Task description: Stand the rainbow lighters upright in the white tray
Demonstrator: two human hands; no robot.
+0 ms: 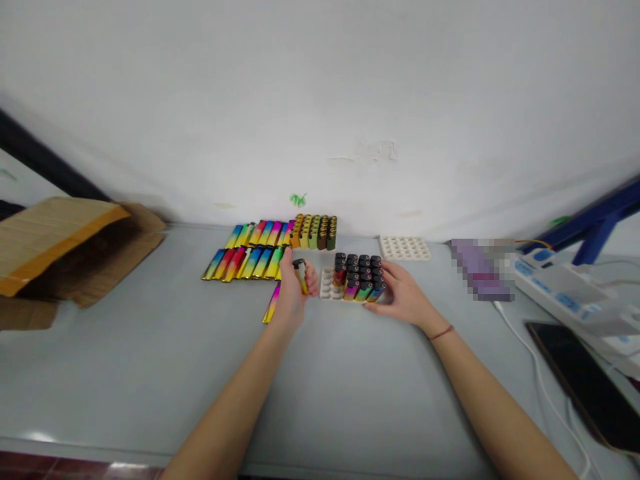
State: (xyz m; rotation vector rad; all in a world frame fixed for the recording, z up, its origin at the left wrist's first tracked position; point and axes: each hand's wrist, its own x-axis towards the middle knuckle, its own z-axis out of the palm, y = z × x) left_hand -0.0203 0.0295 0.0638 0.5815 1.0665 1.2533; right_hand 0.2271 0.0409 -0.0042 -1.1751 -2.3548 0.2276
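Fingers, left hand (290, 290): closed round one lighter (303, 279); dark head up, much of its body covered by the grip.
Held lighter's place: above the surface, just left of the near tray.
Fingers, right hand (407, 299): parted, thumb at front, bracketing the tray's right end; firm grip or light touch, cannot tell.
Near tray (327, 291): white, pocketed; bare pockets at left, the rest covered.
Standing lighters (364, 280): packed upright in it, black heads up; rear bodies mostly hidden.
Lying lighters (257, 261): two bright rows, left; right ends partly behind the left hand.
Stray lighter (271, 308): nearer, partly behind the same hand.
Upright block (313, 233): yellow to dark green, by the wall; top ends too small to read.
Far tray (405, 249): white, bare pockets.
Left edge: cardboard box (95, 267), cut off.
Right: purple item (481, 270), pixelated; phone (583, 380), cut off.
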